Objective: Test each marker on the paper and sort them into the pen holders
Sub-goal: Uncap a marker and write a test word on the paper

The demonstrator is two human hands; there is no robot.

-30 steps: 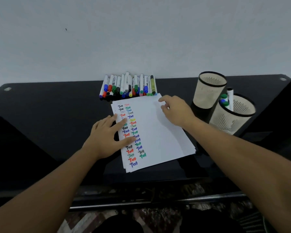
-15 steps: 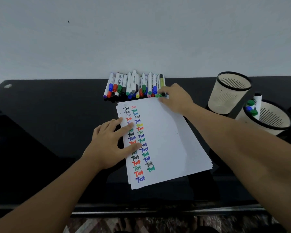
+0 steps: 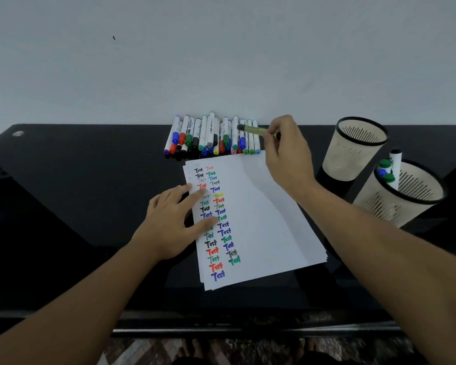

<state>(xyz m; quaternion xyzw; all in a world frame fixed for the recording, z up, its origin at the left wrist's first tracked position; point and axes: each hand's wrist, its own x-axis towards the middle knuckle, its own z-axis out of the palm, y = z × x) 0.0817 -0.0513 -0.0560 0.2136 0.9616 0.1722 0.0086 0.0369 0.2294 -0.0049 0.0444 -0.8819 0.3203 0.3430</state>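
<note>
A stack of white paper (image 3: 263, 219) lies on the black table, with two columns of coloured "Test" words down its left side. My left hand (image 3: 173, 225) rests flat on the paper's left edge, fingers spread. My right hand (image 3: 284, 151) pinches a yellow-green marker (image 3: 253, 129) with a black cap and holds it level above the row of markers (image 3: 211, 137) at the wall. Two cream mesh pen holders stand at the right: the far one (image 3: 353, 148) looks empty, the near one (image 3: 403, 196) holds several markers.
The black glass table (image 3: 77, 193) runs to the white wall at the back. Its front edge (image 3: 221, 327) is close to me, with patterned floor below. The holders stand close beside the paper's right side.
My right hand moved from the paper's top edge up to the marker row and lifted the yellow-green marker off it. My left hand stayed on the paper.
</note>
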